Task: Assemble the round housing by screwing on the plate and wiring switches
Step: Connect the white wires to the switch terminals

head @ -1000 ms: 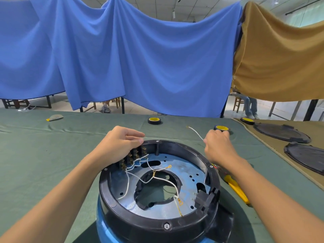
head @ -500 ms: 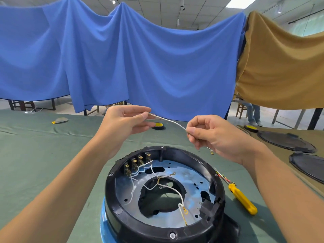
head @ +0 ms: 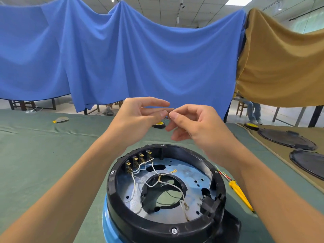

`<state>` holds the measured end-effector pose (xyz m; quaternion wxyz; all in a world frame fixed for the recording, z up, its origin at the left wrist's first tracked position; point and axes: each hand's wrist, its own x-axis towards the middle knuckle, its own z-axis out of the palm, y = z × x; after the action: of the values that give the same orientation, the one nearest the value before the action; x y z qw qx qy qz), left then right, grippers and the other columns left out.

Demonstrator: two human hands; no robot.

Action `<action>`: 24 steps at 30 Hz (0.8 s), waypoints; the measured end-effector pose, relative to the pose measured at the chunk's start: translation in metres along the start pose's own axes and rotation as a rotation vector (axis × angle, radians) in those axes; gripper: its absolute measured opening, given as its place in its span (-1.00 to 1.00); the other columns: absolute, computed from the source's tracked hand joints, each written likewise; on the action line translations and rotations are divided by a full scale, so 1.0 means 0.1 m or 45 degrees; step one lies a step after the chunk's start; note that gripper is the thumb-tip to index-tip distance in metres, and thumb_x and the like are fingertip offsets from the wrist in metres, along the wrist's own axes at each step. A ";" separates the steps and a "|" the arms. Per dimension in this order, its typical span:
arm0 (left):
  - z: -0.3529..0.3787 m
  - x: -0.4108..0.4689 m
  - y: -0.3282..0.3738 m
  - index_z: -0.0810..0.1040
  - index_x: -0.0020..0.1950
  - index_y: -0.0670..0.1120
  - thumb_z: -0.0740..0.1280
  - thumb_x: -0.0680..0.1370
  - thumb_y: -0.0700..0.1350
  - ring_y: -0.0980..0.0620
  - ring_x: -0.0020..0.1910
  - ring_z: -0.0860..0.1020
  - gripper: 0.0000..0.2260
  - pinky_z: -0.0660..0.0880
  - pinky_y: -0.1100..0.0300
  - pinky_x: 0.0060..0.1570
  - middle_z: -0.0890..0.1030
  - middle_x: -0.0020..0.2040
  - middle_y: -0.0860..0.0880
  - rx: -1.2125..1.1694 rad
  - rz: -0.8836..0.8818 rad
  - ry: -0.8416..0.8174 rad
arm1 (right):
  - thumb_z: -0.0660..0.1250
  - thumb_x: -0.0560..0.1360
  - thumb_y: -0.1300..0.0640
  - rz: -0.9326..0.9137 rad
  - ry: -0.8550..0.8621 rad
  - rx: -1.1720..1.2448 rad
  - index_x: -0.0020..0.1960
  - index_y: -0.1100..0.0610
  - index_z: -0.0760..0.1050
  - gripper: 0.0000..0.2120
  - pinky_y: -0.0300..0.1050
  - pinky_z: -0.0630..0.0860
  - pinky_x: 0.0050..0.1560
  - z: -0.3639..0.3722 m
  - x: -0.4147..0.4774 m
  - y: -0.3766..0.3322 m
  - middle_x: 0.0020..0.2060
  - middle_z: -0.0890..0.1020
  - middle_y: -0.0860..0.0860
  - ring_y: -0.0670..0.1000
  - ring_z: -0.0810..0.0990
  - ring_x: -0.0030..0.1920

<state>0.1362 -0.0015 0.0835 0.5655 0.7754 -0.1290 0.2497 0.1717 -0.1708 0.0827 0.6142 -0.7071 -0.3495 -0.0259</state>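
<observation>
The round black housing point(head: 112, 181) stands on a blue base at the table's near edge. A blue-grey metal plate point(head: 192, 174) lies inside it. A row of switches point(head: 138, 159) with brass terminals sits against its back-left wall, and white wires point(head: 182, 192) with ring ends trail from there across the plate. My left hand point(head: 136, 118) and my right hand point(head: 196, 125) are raised above the housing with fingertips meeting. Between them they pinch a thin white wire point(head: 171, 113), of which only a tiny bit shows.
A yellow-handled screwdriver point(head: 240, 192) lies on the green cloth right of the housing. Two yellow-and-black tape rolls point(head: 158, 124) point(head: 252, 125) sit farther back. Two black round lids point(head: 287, 139) point(head: 308, 162) lie at the right. Blue and tan cloths hang behind.
My hands rose from the housing rim with a loose white wire stretched between them. They have now drawn together until the fingertips meet.
</observation>
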 end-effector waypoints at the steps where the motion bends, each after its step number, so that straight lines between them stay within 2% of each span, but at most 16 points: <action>1: 0.00 -0.01 0.01 0.65 0.10 -0.09 0.40 0.56 -0.22 0.18 0.02 0.68 -0.86 0.57 0.25 0.12 0.74 -0.06 0.10 0.012 0.014 -0.020 | 0.32 0.57 0.18 0.044 -0.007 0.082 -0.01 0.27 0.58 -0.85 -0.17 0.57 -0.32 0.02 0.00 0.00 -0.29 0.67 0.12 0.00 0.57 -0.43; 6: -0.12 -0.03 -0.08 0.66 0.13 -0.03 0.43 0.55 -0.09 0.21 0.01 0.67 -0.83 0.51 0.39 0.04 0.74 -0.08 0.09 0.150 -0.053 -0.048 | 0.29 0.57 0.22 0.188 -0.063 0.228 -0.05 0.30 0.56 -0.85 -0.22 0.45 -0.44 0.05 -0.01 0.00 -0.37 0.62 0.09 -0.06 0.43 -0.53; 9: -0.25 -0.12 -0.34 0.67 0.08 -0.03 0.40 0.57 -0.06 0.23 -0.01 0.66 -0.88 0.50 0.25 0.07 0.74 -0.11 0.10 0.223 -0.180 0.092 | 0.27 0.59 0.22 0.302 -0.111 0.306 -0.11 0.27 0.56 -0.84 -0.25 0.42 -0.49 0.06 -0.02 -0.03 -0.37 0.62 0.10 -0.08 0.42 -0.53; 12: -0.33 -0.30 -0.67 0.67 0.03 -0.05 0.30 0.63 -0.05 0.24 0.01 0.66 -0.84 0.49 0.14 0.25 0.74 -0.08 0.07 0.210 -0.311 0.156 | 0.25 0.60 0.25 0.408 -0.158 0.309 -0.11 0.28 0.53 -0.84 -0.30 0.34 -0.56 0.12 -0.05 -0.05 -0.37 0.62 0.12 -0.09 0.42 -0.52; 17: -0.43 -0.51 -0.93 0.68 0.04 -0.08 0.21 0.66 0.01 0.14 0.06 0.67 -0.72 0.40 0.02 0.37 0.74 -0.04 0.02 -0.161 -0.491 0.270 | 0.22 0.62 0.26 0.476 -0.186 0.081 -0.05 0.34 0.50 -0.84 -0.32 0.33 -0.57 0.35 -0.15 0.10 -0.34 0.66 0.14 -0.11 0.40 -0.54; 21: -0.38 -0.58 -0.94 0.68 0.08 -0.12 0.27 0.62 0.01 0.07 0.10 0.67 -0.73 0.37 -0.03 0.42 0.74 0.00 -0.02 -0.264 -0.531 0.233 | 0.21 0.61 0.24 0.437 -0.210 -0.272 -0.09 0.26 0.50 -0.85 -0.28 0.35 -0.54 0.49 -0.14 0.16 -0.38 0.67 0.08 -0.09 0.42 -0.55; 24: -0.34 -0.63 -0.95 0.71 0.07 -0.14 0.34 0.57 0.01 -0.06 0.12 0.66 -0.74 0.43 -0.10 0.36 0.73 0.03 -0.11 -0.348 -0.527 0.174 | 0.22 0.60 0.19 0.381 -0.270 -0.540 -0.14 0.16 0.51 -0.83 -0.27 0.38 -0.51 0.55 -0.12 0.14 -0.37 0.69 0.04 -0.11 0.47 -0.53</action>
<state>0.1205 0.0562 -0.0192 0.7116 0.6829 0.0385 0.1605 0.1480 -0.1275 0.0516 0.4094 -0.8623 -0.2904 0.0667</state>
